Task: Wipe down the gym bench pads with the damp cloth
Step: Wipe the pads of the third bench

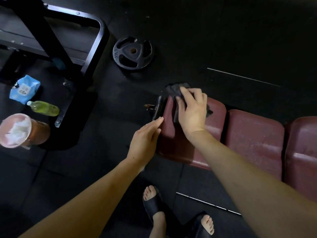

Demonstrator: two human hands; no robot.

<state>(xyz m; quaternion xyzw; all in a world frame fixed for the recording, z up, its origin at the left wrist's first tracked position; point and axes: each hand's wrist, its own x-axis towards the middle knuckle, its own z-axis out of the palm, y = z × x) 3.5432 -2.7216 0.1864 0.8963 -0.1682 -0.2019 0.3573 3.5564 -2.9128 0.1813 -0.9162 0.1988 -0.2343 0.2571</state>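
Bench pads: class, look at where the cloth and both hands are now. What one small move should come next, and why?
Probably draw the right hand with the dark cloth across the end pad toward the body. The cloth sits at that pad's far edge, so its near part looks unwiped. The left hand lies flat at the pad's end, and the middle pad looks speckled.

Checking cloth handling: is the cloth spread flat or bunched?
Bunched. The dark cloth lies crumpled in folds under the right hand on the end pad.

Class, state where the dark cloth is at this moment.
In the head view, the dark cloth lies right of centre on the leftmost maroon bench pad, pressed under the right hand.
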